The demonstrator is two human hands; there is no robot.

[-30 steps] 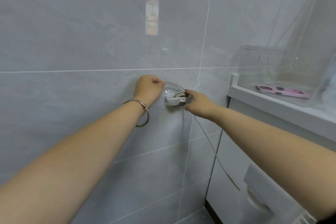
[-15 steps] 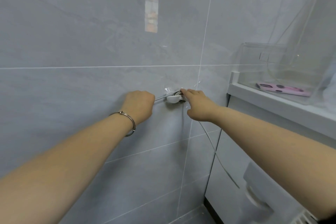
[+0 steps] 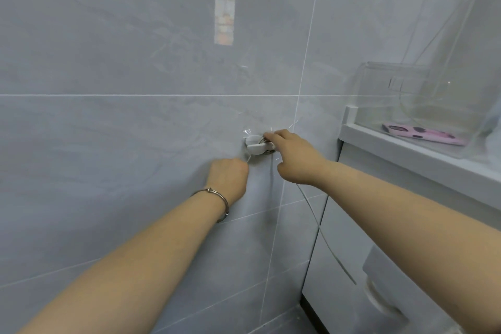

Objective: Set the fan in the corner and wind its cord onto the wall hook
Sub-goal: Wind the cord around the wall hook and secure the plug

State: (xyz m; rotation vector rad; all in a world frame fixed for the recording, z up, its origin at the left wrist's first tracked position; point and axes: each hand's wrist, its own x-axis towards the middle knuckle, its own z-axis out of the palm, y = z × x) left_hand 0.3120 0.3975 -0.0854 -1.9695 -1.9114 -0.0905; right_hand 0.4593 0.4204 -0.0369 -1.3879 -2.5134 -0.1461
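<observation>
A white wall hook [image 3: 254, 145] sticks out of the grey tiled wall, with loops of thin white cord wound round it. My left hand [image 3: 227, 177] is fisted just below and left of the hook, gripping the cord's free length. My right hand [image 3: 294, 158] reaches from the right, its fingertips pressing the wound loops against the hook. The rest of the cord [image 3: 322, 233] hangs from under my right wrist down to the lower right. The fan is out of view.
A white cabinet [image 3: 352, 266] with a recessed handle stands at the right, close to the hook. On its top ledge sits a clear plastic box [image 3: 393, 95] with a pink phone case [image 3: 423, 134] inside. Grey wall tiles fill the left.
My left hand has moved from above left of the hook down to below it, pulling the cord round. My right hand stayed at the hook, holding the loops.
</observation>
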